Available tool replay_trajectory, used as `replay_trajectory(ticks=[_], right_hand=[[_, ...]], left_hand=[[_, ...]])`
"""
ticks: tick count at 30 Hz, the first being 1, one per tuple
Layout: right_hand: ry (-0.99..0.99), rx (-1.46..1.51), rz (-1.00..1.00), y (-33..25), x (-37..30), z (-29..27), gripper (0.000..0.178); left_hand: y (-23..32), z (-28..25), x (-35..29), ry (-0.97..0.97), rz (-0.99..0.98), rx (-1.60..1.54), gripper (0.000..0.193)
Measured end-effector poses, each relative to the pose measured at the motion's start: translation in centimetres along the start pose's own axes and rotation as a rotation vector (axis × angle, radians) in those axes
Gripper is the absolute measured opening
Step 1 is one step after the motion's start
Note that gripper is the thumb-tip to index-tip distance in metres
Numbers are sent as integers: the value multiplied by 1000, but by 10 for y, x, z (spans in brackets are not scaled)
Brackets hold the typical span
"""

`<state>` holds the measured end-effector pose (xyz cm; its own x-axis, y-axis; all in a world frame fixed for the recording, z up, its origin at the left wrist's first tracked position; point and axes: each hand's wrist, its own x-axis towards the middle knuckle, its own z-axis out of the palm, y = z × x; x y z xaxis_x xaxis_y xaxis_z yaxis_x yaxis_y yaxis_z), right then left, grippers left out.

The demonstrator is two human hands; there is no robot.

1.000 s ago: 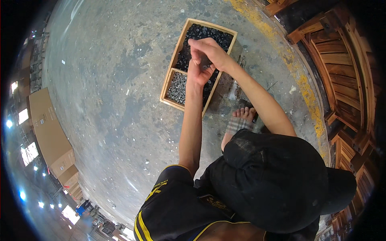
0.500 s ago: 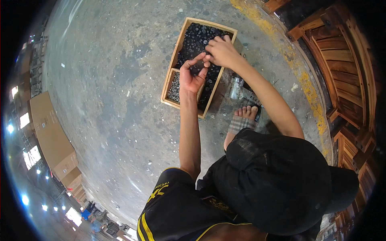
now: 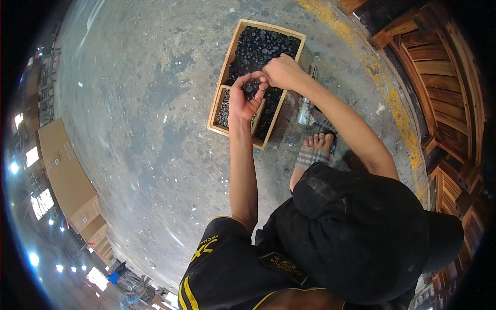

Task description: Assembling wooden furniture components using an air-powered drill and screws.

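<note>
A shallow wooden box (image 3: 225,67) lies on the floor. Its large section is full of small black round pieces (image 3: 261,44) with centre holes. Silver screw-like pieces (image 3: 223,109) fill a smaller compartment at its near left. Over the box, my left hand (image 3: 247,98) curls palm up, thumb and fingertips pinched together; anything between them is too small to make out. My right hand (image 3: 283,72) meets those fingertips from the right. Its own fingers are closed, with the tips turned down and hidden, so what they hold cannot be seen.
A metal tool with a silver cylindrical body (image 3: 305,112) lies right of the box, close to a bare foot (image 3: 318,142). Wooden slatted furniture (image 3: 436,77) lines the right side beyond a yellow floor stripe (image 3: 380,72). Large cardboard boxes (image 3: 67,170) stand far left.
My right hand has drawn its fingers in and down, closing at my left fingertips. My left thumb and fingers have come together into a ring shape.
</note>
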<state>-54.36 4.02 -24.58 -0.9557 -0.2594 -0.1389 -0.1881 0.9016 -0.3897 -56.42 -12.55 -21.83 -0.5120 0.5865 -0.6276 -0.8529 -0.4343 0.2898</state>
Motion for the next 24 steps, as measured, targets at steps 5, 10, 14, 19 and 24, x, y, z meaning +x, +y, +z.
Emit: replay_trajectory(ticks=[5,10,14,19,24], right_hand=[[315,455,114,18,10,-8,47],[243,1498,242,0,17,-25,47],[197,1904,165,-22,14,-44,44],[299,1959,129,-34,20,-40,45],[370,1970,170,-32,18,-38,45]], left_hand=[[-4,-3,6,-175,-73,-41,19],[-9,-1,6,50,-22,10,19],[-8,-1,16,142,28,99,19],[-19,4,29,68,88,19,25],[-25,13,25,128,95,56,25]])
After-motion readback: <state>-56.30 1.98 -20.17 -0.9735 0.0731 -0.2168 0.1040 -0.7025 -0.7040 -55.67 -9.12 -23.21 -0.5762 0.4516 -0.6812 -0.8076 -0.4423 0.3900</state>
